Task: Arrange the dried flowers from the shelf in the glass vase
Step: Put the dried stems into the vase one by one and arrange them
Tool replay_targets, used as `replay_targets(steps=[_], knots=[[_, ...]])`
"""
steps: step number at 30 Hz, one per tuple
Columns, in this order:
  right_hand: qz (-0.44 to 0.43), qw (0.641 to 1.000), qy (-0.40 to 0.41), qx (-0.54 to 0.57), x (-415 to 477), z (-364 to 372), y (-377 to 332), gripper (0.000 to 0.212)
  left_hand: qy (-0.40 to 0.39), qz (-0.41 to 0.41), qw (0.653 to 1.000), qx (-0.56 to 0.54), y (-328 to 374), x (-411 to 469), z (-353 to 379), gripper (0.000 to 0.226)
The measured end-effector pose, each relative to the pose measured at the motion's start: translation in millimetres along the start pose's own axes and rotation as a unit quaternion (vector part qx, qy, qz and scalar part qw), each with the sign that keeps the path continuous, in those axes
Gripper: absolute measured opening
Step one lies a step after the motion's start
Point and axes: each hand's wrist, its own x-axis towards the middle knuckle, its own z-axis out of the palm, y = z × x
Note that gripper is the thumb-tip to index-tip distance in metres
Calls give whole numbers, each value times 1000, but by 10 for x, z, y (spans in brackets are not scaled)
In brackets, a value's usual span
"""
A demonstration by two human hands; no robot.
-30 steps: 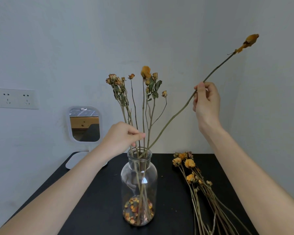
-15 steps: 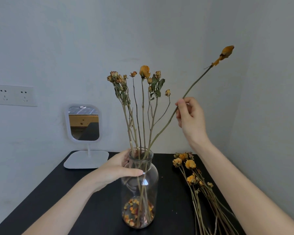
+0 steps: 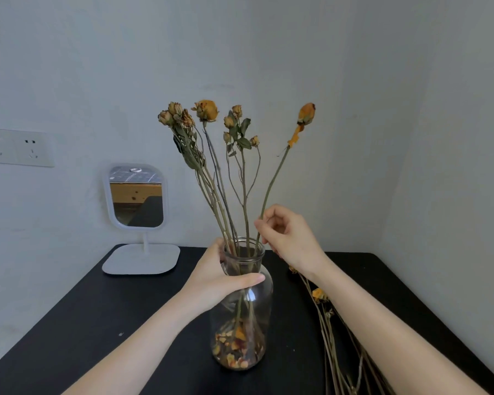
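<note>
A clear glass vase stands on the black table, with dried petals at its bottom and several dried flower stems rising from its neck. My left hand grips the vase around its shoulder and neck. My right hand pinches the stem of an orange-budded dried flower just above the rim; the stem's lower end is inside the vase. More dried flowers lie flat on the table to the right, partly hidden by my right forearm.
A small white standing mirror sits at the back left of the table. Wall sockets are at the left. Walls close off the back and the right side of the table.
My right hand has come down and leftward, lowering the orange flower's stem deeper into the vase and standing it more upright. My left hand moved from the stems to the vase's neck.
</note>
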Motion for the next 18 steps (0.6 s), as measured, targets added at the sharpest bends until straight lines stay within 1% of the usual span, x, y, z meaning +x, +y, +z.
replay_targets(steps=[4, 10, 14, 18], knots=[[16, 1000, 5, -5, 36, -17, -14, 13, 8, 1, 1000, -15, -30, -11, 14, 66], [11, 998, 35, 56, 139, -63, -159, 20, 9, -5, 1000, 0, -63, 4, 3, 62], [21, 999, 15, 41, 112, 0, -125, 21, 10, 8, 1000, -7, -109, 18, 17, 58], [35, 998, 8, 54, 132, -45, -95, 21, 22, -5, 1000, -18, -88, -12, 27, 56]])
